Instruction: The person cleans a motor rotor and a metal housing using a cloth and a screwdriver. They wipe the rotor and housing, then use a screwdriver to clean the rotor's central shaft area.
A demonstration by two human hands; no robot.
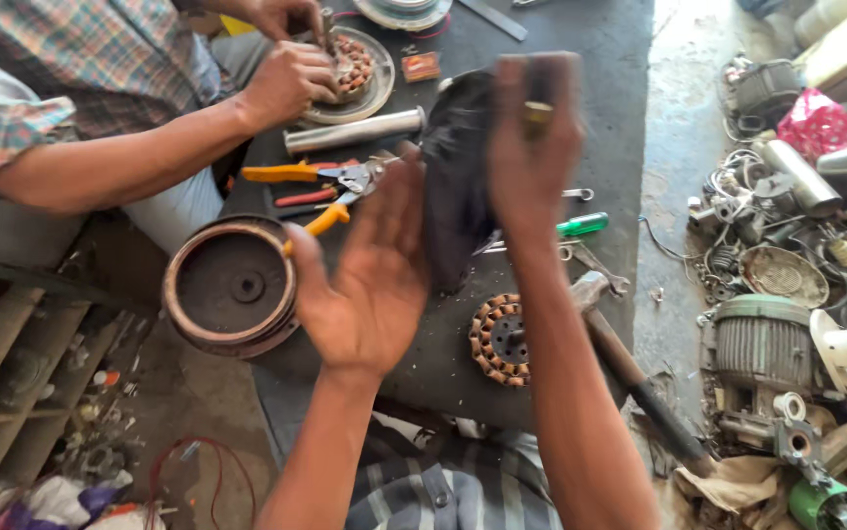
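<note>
Our right hand grips a dark cloth above the table; left hand open flat, empty, at its 8 o'clock. Risk: cloth could slip onto the stator at 6 o'clock.

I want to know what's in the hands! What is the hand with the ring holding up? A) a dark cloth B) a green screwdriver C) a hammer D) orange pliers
A: the right hand grips a dark cloth above the table, while the hammer, orange pliers and green screwdriver lie on the table untouched.
</note>
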